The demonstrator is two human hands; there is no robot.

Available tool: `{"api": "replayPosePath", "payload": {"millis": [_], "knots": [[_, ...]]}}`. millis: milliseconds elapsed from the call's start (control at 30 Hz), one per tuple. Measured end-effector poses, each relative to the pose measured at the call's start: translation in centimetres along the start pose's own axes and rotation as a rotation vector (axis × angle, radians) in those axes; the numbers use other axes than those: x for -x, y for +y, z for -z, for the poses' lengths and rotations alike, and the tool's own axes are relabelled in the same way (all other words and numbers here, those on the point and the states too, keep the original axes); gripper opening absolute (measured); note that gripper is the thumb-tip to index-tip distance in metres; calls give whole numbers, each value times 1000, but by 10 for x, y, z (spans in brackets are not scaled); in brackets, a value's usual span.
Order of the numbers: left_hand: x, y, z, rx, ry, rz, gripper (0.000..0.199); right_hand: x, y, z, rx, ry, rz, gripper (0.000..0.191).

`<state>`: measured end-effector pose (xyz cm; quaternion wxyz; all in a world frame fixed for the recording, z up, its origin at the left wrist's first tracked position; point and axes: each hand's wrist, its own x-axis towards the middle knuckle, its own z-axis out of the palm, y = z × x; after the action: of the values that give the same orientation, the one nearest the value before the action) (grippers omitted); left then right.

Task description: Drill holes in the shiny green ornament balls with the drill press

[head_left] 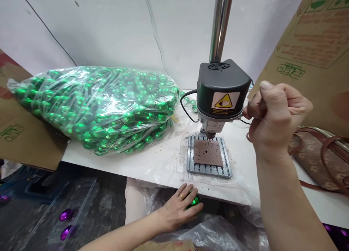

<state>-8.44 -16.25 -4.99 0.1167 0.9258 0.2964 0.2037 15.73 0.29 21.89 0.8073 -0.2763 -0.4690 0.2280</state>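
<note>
Green ball [195, 201] sat in left hand [178, 206] near table [152, 168] edge.
Fingers gripped it; right hand [276, 114] was curled closed beside drill [222, 85], contents hidden. Ball looked light, slippery, scratchable; its sides seemed the best hold.

L grip [181, 207] low, palm down, curled, R grip [276, 112] higher, fist-like, R arm [286, 192] extended fwd

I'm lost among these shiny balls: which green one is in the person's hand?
The green ball in the left hand, in front of the white table; the other visible green balls lie in or beside the clear bag.
</note>
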Motion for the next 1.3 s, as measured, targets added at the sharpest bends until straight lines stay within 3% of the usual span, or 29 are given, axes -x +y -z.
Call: {"api": "replayPosePath", "payload": {"millis": [67, 167, 267, 367, 467, 533, 600, 700, 900, 1033, 1200, 1300], "knots": [[3, -2, 4, 77, -37, 12, 94, 0, 0, 0, 2, 5, -6, 40], [-14, -14, 23, 150, 11, 0, 75, 0, 0, 0, 4, 7, -9, 39], [-55, -43, 54, 132, 246, 70, 44, 0, 0, 0, 3, 9, -7, 39], [-92, -83, 95, 55, 567, 271, 22, 0, 0, 0, -1, 10, -10, 39], [-96, -116, 136, -251, 890, 512, 18, 1, 0, 1, 8, 4, -15, 40], [-82, -131, 157, -476, 970, 649, 33, 2, -1, 1, 21, -2, -20, 42], [-65, -141, 171, -610, 912, 743, 51, 3, -1, 1, 20, -1, -19, 43], [-56, -157, 185, -627, 735, 752, 64, 3, 0, 1, 7, 15, 1, 44], [-93, -189, 215, -604, 533, 626, 74, 3, 2, 1, 1, 16, 7, 43], [-113, -206, 225, -621, 481, 600, 60, 4, 1, 0, 3, 27, 2, 44], [-120, -214, 234, -601, 474, 543, 19, 4, -1, 0, 1, 21, -16, 43], [-125, -212, 241, -586, 552, 454, 24, 3, 0, 0, -4, 12, -25, 43]]}}
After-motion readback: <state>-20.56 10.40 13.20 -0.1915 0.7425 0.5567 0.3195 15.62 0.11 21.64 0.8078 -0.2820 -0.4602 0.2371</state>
